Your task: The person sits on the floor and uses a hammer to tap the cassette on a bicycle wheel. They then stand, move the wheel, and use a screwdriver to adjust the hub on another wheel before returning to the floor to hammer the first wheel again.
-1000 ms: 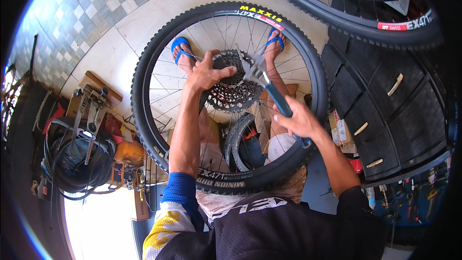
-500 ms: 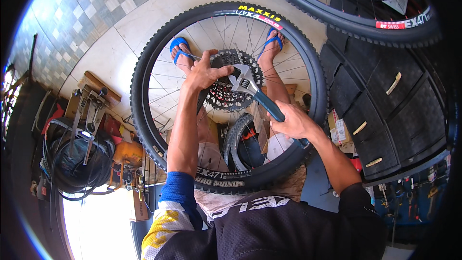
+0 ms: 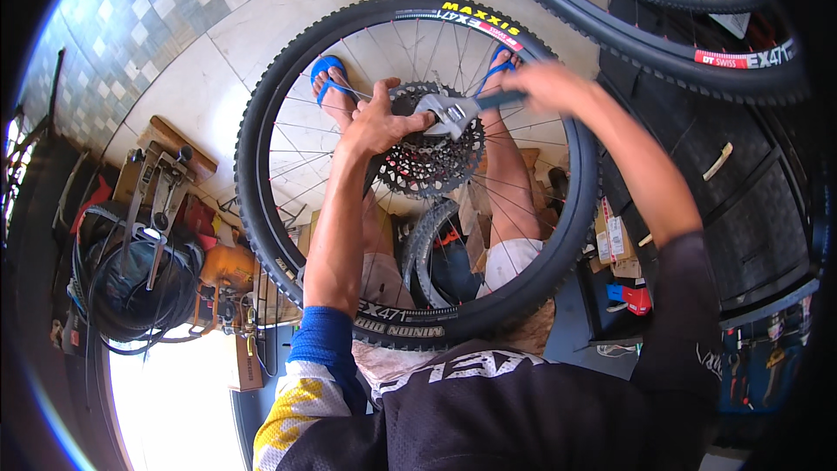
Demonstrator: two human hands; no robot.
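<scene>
A knobby-tyred bicycle wheel (image 3: 247, 157) lies tilted across my lap, its large dark cassette (image 3: 427, 170) facing up. My left hand (image 3: 377, 125) is closed at the hub over what looks like a chain whip; its dark handle (image 3: 370, 181) shows beside my wrist, and a short loose chain end (image 3: 438, 78) sticks out beyond the cogs. The left thumb reaches to the jaws of a silver adjustable wrench (image 3: 453, 115) set at the hub's centre. My right hand (image 3: 547, 89), smeared by motion, grips the wrench's dark handle near the right rim. The hub fitting is hidden.
More wheels (image 3: 645, 57) stand at the far right beside a black panelled surface (image 3: 697, 201). To the left are a metal stand (image 3: 157, 209), coiled black cables or tubes (image 3: 131, 288) and an orange machine (image 3: 228, 269). A smaller tyre (image 3: 423, 249) shows through the spokes.
My right hand has swung the wrench handle away from me, up and to the right in the picture. The wheel has tipped slightly; my left hand stays at the hub.
</scene>
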